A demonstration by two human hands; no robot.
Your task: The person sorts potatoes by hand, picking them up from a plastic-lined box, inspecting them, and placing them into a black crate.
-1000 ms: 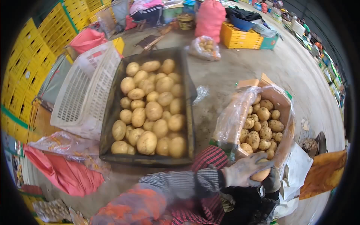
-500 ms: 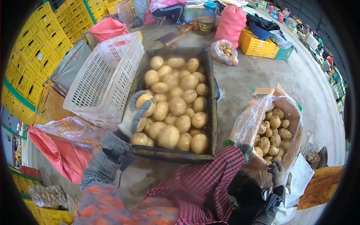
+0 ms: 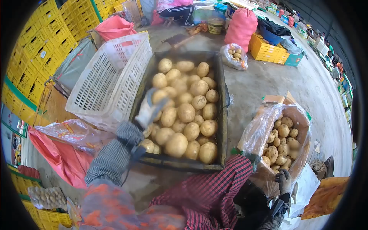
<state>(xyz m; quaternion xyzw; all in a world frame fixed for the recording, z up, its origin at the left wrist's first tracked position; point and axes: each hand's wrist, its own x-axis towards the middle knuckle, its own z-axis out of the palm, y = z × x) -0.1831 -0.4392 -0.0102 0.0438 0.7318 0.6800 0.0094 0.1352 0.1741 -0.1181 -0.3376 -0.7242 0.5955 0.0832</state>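
Observation:
A black crate (image 3: 223, 115) full of potatoes (image 3: 186, 113) lies in front of me. My left hand (image 3: 145, 113), in a grey-and-white glove and blurred by motion, is over the crate's left side. Its fingers and thumb are around a potato (image 3: 159, 96). On the right stands a cardboard box (image 3: 262, 115) lined with clear plastic (image 3: 253, 132), holding smaller, dirtier potatoes (image 3: 283, 130). My right hand (image 3: 284, 181), also gloved, is closed on the box's near edge and its liner; its fingertips are partly hidden.
A white perforated basket (image 3: 132, 74) stands left of the crate, with stacked yellow crates (image 3: 42, 42) behind. A pink sack (image 3: 241, 27) and a clear bag of potatoes (image 3: 234, 56) are at the back. A seated person (image 3: 178, 11) is at the top.
My left hand has moved up and to the right over the crate with the potato. The view has shifted slightly; my right hand stays at the box edge.

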